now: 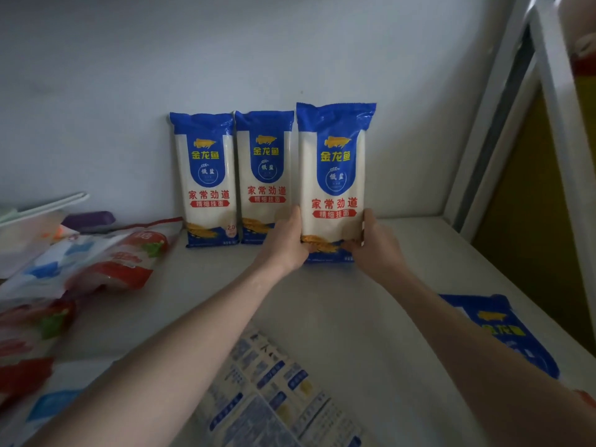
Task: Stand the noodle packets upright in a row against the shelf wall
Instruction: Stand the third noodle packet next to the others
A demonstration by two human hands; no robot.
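Both hands, left hand and right hand, squeeze the sides of the third noodle packet to keep it standing, right of two noodle packets leaning on the shelf wall.

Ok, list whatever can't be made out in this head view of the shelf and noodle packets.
- Third packet: its lower corners are covered by the left hand and right hand, so whether its base rests on the shelf is unclear.
- Packet lying at right: partly hidden by the right forearm.
- Face-down packet: print blurred, cut off by the bottom edge.
- Red and blue bags at left: blurred, labels unreadable.
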